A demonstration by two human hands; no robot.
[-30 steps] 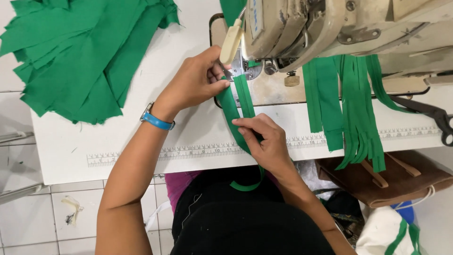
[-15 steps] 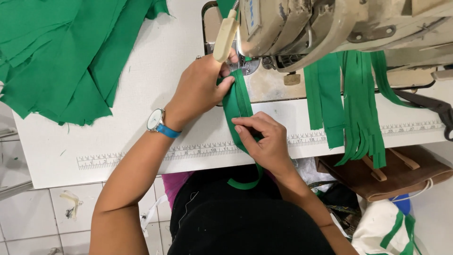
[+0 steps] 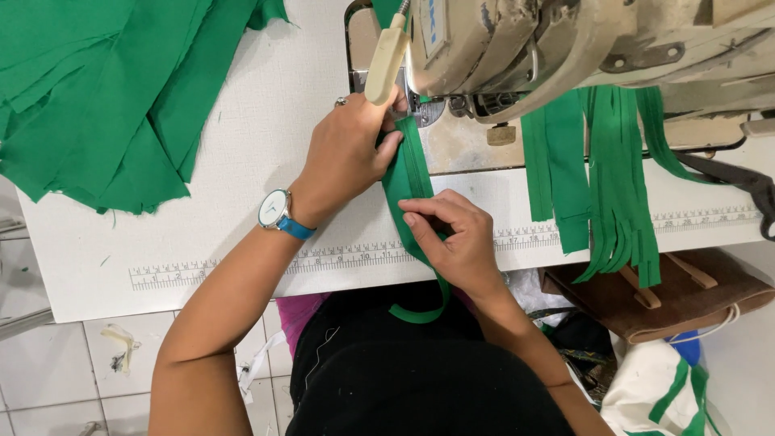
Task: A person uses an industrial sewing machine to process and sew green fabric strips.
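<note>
— So, starting at the far left: what's lying there?

— I see a heap of green fabric pieces (image 3: 105, 97) spread over the white surface (image 3: 242, 145), well apart from the hands. A printed ruler strip (image 3: 242, 270) runs along the surface's near edge.

— And the left hand?

— My view has the left hand (image 3: 347, 157) lying knuckles up, a watch with a blue strap (image 3: 278, 214) on its wrist. Its fingers (image 3: 387, 149) are curled narrow, pressing on the upper end of the green fabric strip (image 3: 408, 182) just in front of the sewing machine (image 3: 565, 48). A cream lever (image 3: 383, 56) hangs right above that hand.

— Where does the strip go?

— From under the machine head it runs toward me, across the ruler, and drops over the edge into a loop above the lap.

— Right hand?

— The right hand (image 3: 456, 238) sits lower on the same strip, its fingers bent close together and pinching the cloth against the surface.

— Farther right?

— More green strips (image 3: 601, 186) hang over the surface edge beside the machine, and dark scissors (image 3: 739, 182) lie at the far right. Below them stands a brown bag (image 3: 670, 299).
</note>
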